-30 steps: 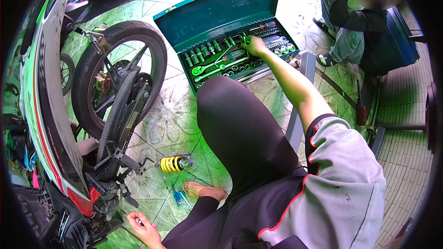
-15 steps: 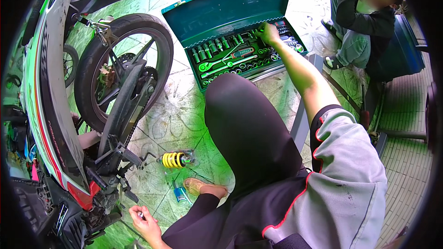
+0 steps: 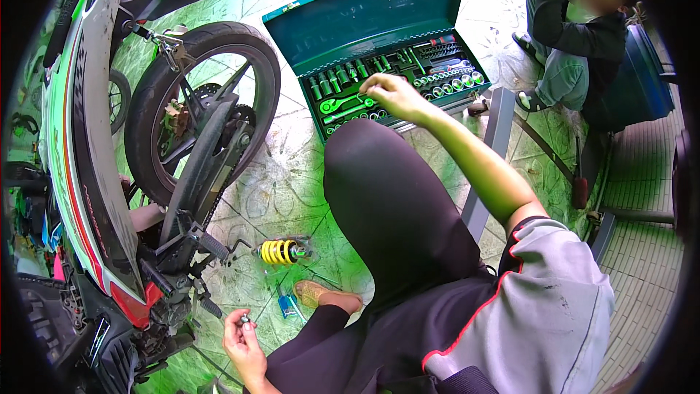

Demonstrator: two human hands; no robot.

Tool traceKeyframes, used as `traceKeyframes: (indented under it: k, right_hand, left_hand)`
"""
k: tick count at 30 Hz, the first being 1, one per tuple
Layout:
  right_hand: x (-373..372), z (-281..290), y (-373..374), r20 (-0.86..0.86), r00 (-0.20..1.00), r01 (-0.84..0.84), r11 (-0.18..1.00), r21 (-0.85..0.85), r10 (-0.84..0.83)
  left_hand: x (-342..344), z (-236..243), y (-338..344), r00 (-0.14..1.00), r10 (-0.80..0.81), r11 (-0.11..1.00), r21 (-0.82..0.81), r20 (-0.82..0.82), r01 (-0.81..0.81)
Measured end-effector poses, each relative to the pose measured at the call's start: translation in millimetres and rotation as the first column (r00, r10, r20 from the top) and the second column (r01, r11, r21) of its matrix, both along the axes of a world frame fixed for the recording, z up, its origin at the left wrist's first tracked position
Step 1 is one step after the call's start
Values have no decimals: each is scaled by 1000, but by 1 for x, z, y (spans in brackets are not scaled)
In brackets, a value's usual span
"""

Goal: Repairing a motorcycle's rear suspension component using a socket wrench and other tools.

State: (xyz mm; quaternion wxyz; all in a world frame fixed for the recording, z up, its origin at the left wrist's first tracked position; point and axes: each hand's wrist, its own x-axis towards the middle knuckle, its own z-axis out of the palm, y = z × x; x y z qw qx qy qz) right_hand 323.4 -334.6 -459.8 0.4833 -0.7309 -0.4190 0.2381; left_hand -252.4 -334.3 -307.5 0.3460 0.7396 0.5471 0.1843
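Note:
My left hand [image 3: 243, 346], low beside the motorcycle's foot pegs, pinches a small shiny metal piece [image 3: 245, 318] between thumb and fingers; it may be a bolt or a socket. Over the open green toolbox [image 3: 372, 14] is my right hand [image 3: 399, 98], its fingertips drawn together. Whether something thin is between them cannot be made out. Under and beside that hand lie a ratchet wrench [image 3: 334, 105] and a row of deep sockets [image 3: 332, 82]. Shorter sockets [image 3: 452, 87] fill the box's right side. My right hand hides part of the middle of the tool tray.
At left stands a motorcycle with its rear wheel [image 3: 203, 109] and chain side toward me. A yellow-sprung shock absorber [image 3: 278, 252] and a small blue packet [image 3: 286, 306] lie on the tiles. A grey metal frame [image 3: 490, 149] and a seated person [image 3: 569, 36] are at right.
My right hand has moved left and nearer from the toolbox's back right to above the ratchet. My left hand has risen slightly and turned, showing the metal piece more plainly.

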Motion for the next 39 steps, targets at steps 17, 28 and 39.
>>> traceKeyframes:
  k: [17,28,39]
  right_hand:
    - [103,-65,77,371,897,367,871,-326,-239]
    - [117,-74,70,398,906,314,859,-405,-144]
    - [-130,161,-27,153,988,-88,885,458,19]
  left_hand:
    - [15,15,-14,997,-27,979,202,-68,40]
    - [25,16,-12,999,-27,981,189,-41,34]
    - [39,38,-16,995,-73,934,355,70,44]
